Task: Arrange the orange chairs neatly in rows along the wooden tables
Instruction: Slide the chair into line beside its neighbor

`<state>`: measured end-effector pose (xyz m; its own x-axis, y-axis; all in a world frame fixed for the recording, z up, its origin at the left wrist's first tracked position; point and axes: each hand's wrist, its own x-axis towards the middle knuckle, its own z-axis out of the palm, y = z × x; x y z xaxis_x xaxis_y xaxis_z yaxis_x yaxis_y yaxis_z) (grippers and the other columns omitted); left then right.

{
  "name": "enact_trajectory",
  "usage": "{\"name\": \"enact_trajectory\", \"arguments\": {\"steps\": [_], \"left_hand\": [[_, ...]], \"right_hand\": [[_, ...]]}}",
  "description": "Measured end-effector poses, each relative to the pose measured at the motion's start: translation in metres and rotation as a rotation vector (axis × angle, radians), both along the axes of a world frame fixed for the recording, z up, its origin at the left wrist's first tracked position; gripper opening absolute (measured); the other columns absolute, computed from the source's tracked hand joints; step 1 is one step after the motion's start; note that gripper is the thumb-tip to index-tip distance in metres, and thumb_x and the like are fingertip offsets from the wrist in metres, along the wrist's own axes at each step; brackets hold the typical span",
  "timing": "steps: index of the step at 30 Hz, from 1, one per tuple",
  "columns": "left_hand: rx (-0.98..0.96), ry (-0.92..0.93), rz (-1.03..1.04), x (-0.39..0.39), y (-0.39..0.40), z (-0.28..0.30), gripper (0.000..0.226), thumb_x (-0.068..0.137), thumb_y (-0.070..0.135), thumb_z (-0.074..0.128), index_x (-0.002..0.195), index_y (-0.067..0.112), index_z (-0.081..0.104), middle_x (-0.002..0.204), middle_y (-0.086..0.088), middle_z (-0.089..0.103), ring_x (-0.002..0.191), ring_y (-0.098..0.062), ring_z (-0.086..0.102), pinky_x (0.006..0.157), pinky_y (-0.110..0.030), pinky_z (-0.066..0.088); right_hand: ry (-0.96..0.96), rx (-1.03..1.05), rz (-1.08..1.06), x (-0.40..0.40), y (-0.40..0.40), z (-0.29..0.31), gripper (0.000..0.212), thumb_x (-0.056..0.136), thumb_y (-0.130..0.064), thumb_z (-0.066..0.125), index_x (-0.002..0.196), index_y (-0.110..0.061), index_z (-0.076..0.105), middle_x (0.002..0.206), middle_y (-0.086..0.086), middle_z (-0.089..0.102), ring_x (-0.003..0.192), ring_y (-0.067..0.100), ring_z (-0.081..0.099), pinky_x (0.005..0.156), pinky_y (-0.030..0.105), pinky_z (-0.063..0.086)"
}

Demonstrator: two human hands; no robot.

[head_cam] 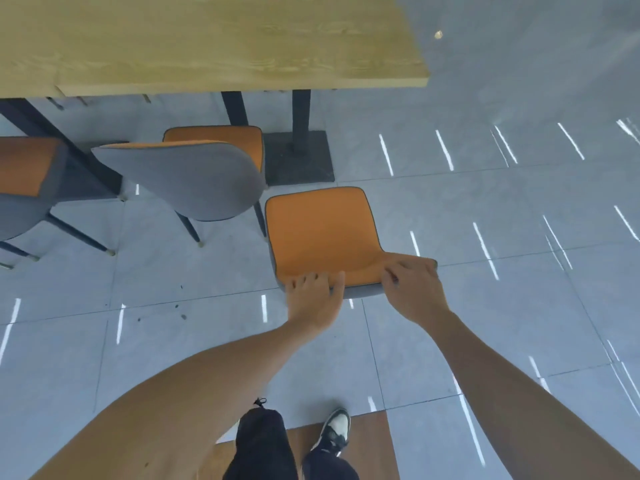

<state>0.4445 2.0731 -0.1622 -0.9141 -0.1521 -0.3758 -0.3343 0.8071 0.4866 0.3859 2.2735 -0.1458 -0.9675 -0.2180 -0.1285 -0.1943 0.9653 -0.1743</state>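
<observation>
Head view: I've got both hands on the top edge of an orange chair's [323, 233] backrest. Left hand [313, 292] clamps the left part of the edge, fingers over the orange face, thumb stretched along the rim; right hand [414, 289] clamps the right corner, fingers curled over the front. The chair sits on the grey tile floor [485, 209] straight ahead of my hands, its seat pointing toward the wooden bench [207, 39], clear of the bench edge and just short of the black pedestal base [298, 157]. Left of my hands, a second orange chair [194, 174] is tucked closer, seat partly under the bench, grey back toward me. A third chair [27, 181] is further left, cut off by the frame. My shoe [334, 429] is below the hands.
</observation>
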Motion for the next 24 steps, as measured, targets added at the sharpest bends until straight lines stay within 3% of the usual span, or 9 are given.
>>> {"name": "enact_trajectory", "arguments": {"steps": [2, 4, 9, 11, 15, 20, 24], "left_hand": [[0.003, 0.002, 0.041, -0.006, -0.004, -0.005, 0.051, 0.102, 0.049, 0.024, 0.065, 0.023, 0.048, 0.074, 0.004, 0.058, 0.082, -0.024, 0.053, 0.092, -0.041, 0.041], [0.008, 0.016, 0.078, -0.012, -0.006, -0.011, 0.050, 0.099, 0.042, 0.030, 0.057, 0.018, 0.042, 0.060, 0.004, 0.051, 0.068, -0.022, 0.048, 0.083, -0.039, 0.043], [-0.042, 0.004, 0.097, -0.031, -0.011, -0.017, 0.043, 0.089, 0.032, 0.038, 0.051, 0.012, 0.037, 0.047, 0.003, 0.036, 0.049, -0.018, 0.033, 0.054, -0.031, 0.030], [-0.074, 0.010, 0.053, -0.045, -0.014, -0.020, 0.042, 0.086, 0.035, 0.035, 0.051, 0.011, 0.040, 0.048, 0.001, 0.040, 0.048, -0.018, 0.034, 0.051, -0.029, 0.028], [-0.066, 0.063, 0.010, -0.089, -0.012, -0.027, 0.048, 0.081, 0.041, 0.027, 0.053, 0.008, 0.049, 0.054, -0.004, 0.056, 0.050, -0.020, 0.042, 0.050, -0.029, 0.029], [-0.102, 0.108, 0.006, -0.158, -0.032, -0.027, 0.045, 0.082, 0.038, 0.034, 0.053, 0.007, 0.046, 0.046, 0.000, 0.040, 0.046, -0.018, 0.035, 0.048, -0.028, 0.024], [-0.126, 0.142, 0.005, -0.200, -0.058, -0.034, 0.045, 0.082, 0.037, 0.034, 0.057, 0.004, 0.051, 0.046, 0.000, 0.041, 0.047, -0.020, 0.037, 0.048, -0.028, 0.023]], "right_hand": [[0.031, 0.070, 0.013, -0.008, -0.007, -0.011, 0.029, 0.088, -0.030, 0.042, 0.065, -0.017, 0.053, 0.071, -0.007, 0.042, 0.075, 0.020, 0.036, 0.074, 0.034, 0.028], [0.049, 0.104, 0.048, -0.018, -0.016, -0.019, 0.031, 0.084, -0.032, 0.037, 0.058, -0.016, 0.045, 0.068, -0.003, 0.040, 0.074, 0.022, 0.036, 0.071, 0.034, 0.027], [0.130, -0.035, 0.068, -0.032, -0.019, -0.040, 0.038, 0.081, -0.026, 0.037, 0.044, -0.019, 0.032, 0.044, -0.004, 0.032, 0.047, 0.023, 0.036, 0.054, 0.027, 0.021], [0.166, -0.066, 0.086, -0.046, -0.019, -0.044, 0.039, 0.080, -0.022, 0.040, 0.041, -0.019, 0.030, 0.037, -0.001, 0.032, 0.037, 0.024, 0.032, 0.049, 0.023, 0.019], [0.252, -0.053, 0.105, -0.097, -0.016, -0.046, 0.040, 0.079, -0.019, 0.040, 0.040, -0.018, 0.031, 0.037, -0.001, 0.028, 0.037, 0.021, 0.025, 0.047, 0.022, 0.020], [0.243, -0.033, 0.102, -0.166, -0.035, -0.045, 0.039, 0.079, -0.023, 0.037, 0.041, -0.019, 0.028, 0.038, -0.003, 0.026, 0.036, 0.021, 0.025, 0.048, 0.020, 0.015], [0.282, -0.037, 0.094, -0.201, -0.060, -0.050, 0.039, 0.078, -0.022, 0.039, 0.041, -0.019, 0.027, 0.037, -0.002, 0.024, 0.036, 0.019, 0.021, 0.053, 0.017, 0.007]]}}
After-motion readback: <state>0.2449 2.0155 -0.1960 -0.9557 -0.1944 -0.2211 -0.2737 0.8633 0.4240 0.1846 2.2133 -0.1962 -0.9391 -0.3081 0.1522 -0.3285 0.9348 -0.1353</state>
